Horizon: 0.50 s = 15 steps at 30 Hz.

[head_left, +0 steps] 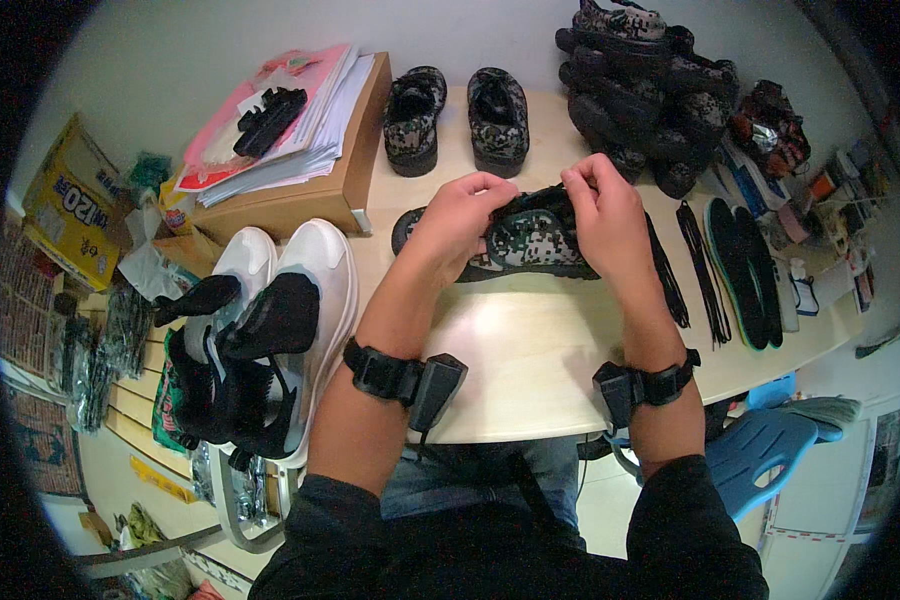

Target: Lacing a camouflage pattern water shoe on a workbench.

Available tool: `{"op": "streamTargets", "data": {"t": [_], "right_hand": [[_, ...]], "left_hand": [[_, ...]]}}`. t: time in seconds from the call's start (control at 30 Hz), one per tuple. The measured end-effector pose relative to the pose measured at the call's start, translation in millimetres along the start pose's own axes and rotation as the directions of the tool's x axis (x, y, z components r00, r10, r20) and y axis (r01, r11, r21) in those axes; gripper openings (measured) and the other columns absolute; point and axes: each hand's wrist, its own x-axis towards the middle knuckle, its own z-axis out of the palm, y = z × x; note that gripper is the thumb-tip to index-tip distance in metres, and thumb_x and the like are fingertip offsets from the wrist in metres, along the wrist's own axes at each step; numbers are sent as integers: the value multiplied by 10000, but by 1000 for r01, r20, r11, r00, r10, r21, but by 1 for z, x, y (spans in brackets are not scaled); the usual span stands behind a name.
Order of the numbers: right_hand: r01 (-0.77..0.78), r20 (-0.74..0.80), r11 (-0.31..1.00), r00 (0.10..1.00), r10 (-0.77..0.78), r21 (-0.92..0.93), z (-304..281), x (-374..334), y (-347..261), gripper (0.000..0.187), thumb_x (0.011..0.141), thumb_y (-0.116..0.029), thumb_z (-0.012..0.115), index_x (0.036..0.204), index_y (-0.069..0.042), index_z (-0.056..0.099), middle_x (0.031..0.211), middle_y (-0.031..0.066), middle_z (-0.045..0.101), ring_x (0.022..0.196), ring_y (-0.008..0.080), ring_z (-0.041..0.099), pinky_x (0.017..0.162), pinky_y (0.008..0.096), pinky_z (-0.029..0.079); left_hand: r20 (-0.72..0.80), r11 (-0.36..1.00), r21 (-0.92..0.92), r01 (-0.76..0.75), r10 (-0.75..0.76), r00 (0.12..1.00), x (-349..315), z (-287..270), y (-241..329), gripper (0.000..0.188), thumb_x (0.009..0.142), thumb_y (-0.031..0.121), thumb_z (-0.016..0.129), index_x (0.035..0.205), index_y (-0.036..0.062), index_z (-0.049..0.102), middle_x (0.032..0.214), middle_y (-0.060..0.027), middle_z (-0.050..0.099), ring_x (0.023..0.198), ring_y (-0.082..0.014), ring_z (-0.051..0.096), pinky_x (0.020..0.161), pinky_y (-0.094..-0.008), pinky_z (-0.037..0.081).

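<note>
Two bare hands work over one camouflage shoe (540, 248), which lies crosswise on the pale table (505, 360), a little in front of the standing pair, a left shoe (411, 130) and a right shoe (499, 130). From my end, the main risk I see is the shoe twisting or sliding if both hands pull unevenly, since the grip looks to be high on it. Black on black at the opening hides detail, so I judge that a missed pinch would be easy. The right forearm runs just beside a black lace bundle (669, 275); a wide swing outward could drag it. On the other side, the left elbow could knock the white sneakers (342, 265).

My left hand (460, 225) has its thumb and forefinger pressed together at the shoe's dark upper edge, the other fingers curled down against its side. My right hand (610, 212) pinches too, thumb to forefinger, raised slightly above the opening. I cannot tell whether lace or fabric sits between the fingertips.
</note>
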Motion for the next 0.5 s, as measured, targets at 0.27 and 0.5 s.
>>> {"op": "streamTargets", "data": {"t": [0.27,0.5], "right_hand": [[96,-6,971,995,-100,-220,-5,1,-4,188,842,-180,617,786,-8,565,825,144,576,799,312,558,723,411,434],[379,37,820,914,-403,-430,2,-5,0,92,781,-162,656,843,-94,656,1214,73,535,1169,289,424,1000,476,254]], "left_hand": [[-16,999,-41,3,-3,1000,-3,-5,2,50,876,140,596,899,95,589,751,8,576,614,-75,520,493,-224,399],[-11,995,-103,10,-11,1000,0,-4,-2,128,891,106,569,1003,49,585,804,-16,604,652,-97,569,537,-232,464]]}}
